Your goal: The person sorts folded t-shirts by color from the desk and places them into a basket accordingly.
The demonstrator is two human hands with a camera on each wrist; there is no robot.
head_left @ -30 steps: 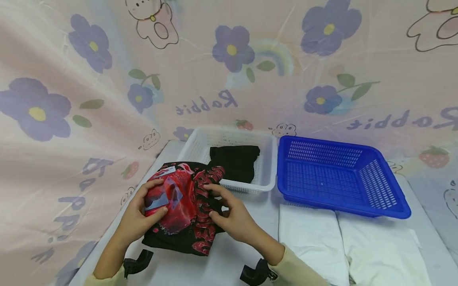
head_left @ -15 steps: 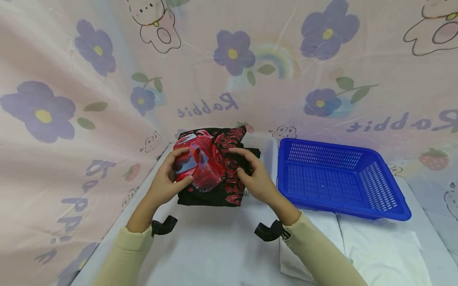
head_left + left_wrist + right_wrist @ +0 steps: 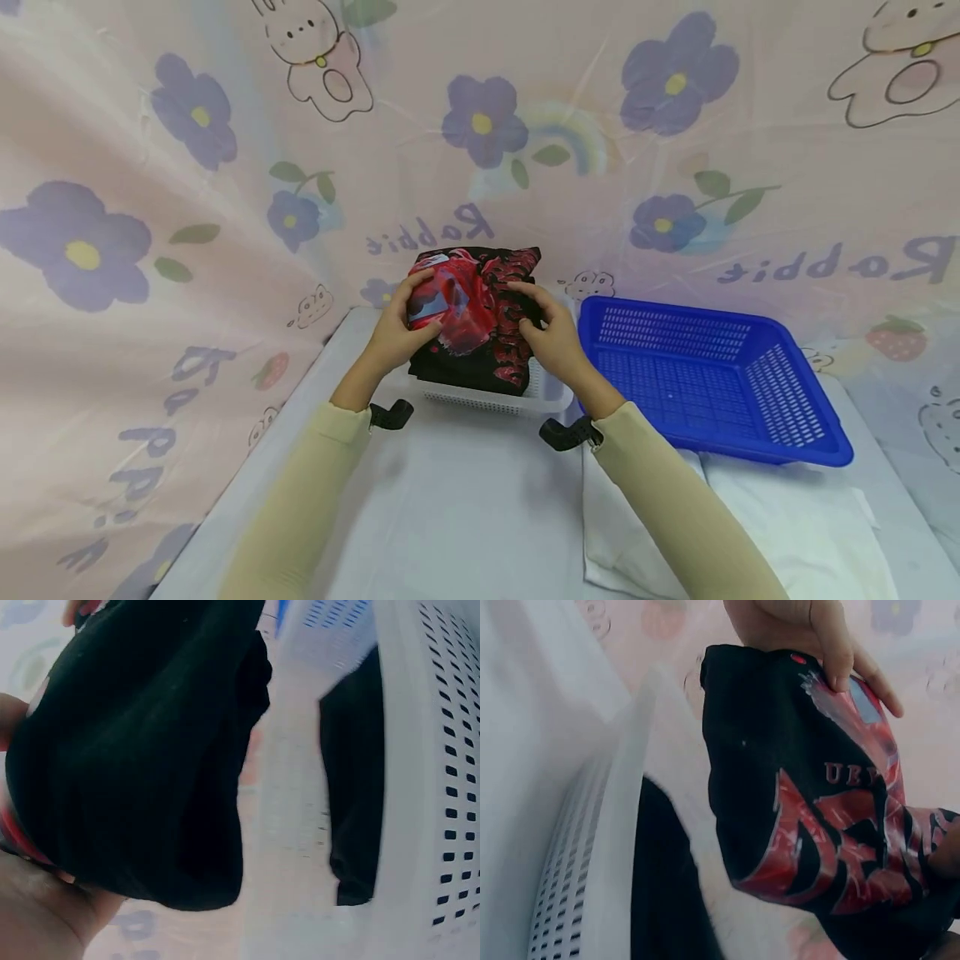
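A folded black T-shirt with a red print is held up between both hands, over the white basket. My left hand grips its left side, thumb and fingers on the printed front. The right hand holds the opposite side the same way. In the left wrist view the shirt's plain black back hangs beside the basket wall, apart from it. Inside the basket lies another folded black garment, which the held shirt hides in the head view. Large red lettering on the shirt shows in the right wrist view.
To the right of the white basket stands a blue perforated basket with nothing in it. Two folded white cloths lie in front of it, partly behind the right sleeve. A printed curtain hangs behind and at the left.
Both hands have carried the T-shirt up, forward and to the right, from the table's left part to above the white basket. The garment in the basket has become covered from the head view.
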